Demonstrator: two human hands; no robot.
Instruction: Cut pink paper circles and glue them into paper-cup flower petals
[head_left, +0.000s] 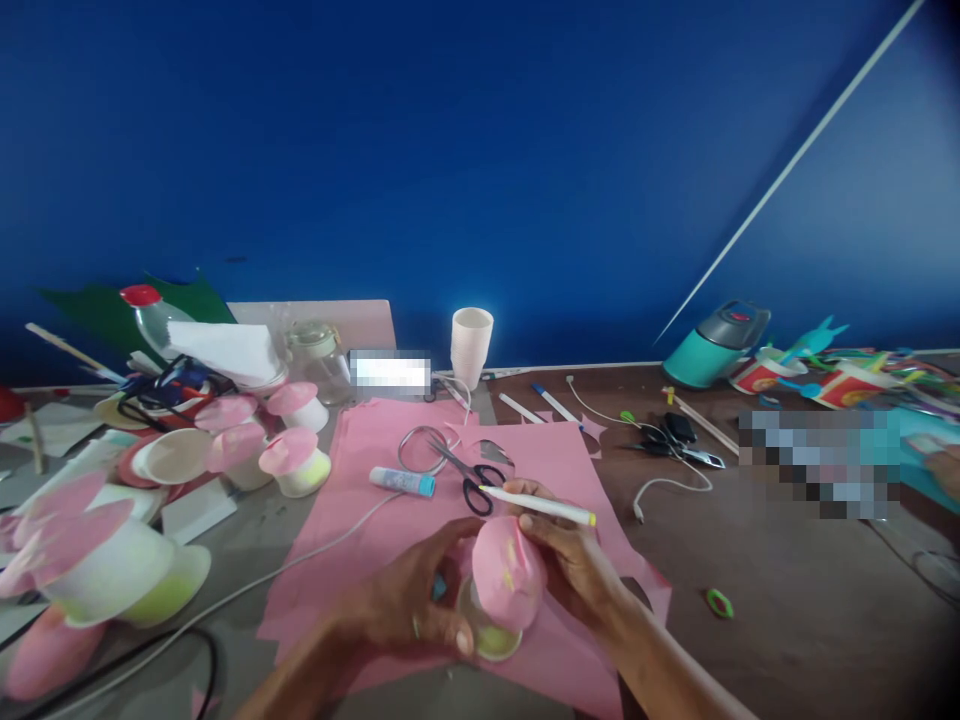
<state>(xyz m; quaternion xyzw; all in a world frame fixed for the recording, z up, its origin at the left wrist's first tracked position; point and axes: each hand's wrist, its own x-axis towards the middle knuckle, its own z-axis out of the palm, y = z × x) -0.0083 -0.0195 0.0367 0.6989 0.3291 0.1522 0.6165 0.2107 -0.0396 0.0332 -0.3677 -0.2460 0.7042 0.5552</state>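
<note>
Pink-capped cup [504, 590] gripped in my left hand [409, 605], low over the pink paper sheet [547, 460]. My right hand [566, 555] touches the cap, fingers pinching a white marker [537, 506]. Scissors [469, 475] and glue stick [402, 482] lie just beyond on the surface [787, 590].

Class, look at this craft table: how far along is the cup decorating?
Done: several pink-topped cups stand at the left. In hand: the left hand holds a pink-covered cup while the right hand holds a pen at it. Left: a plain cup by the wall, and the pink paper is only partly cut.
</note>
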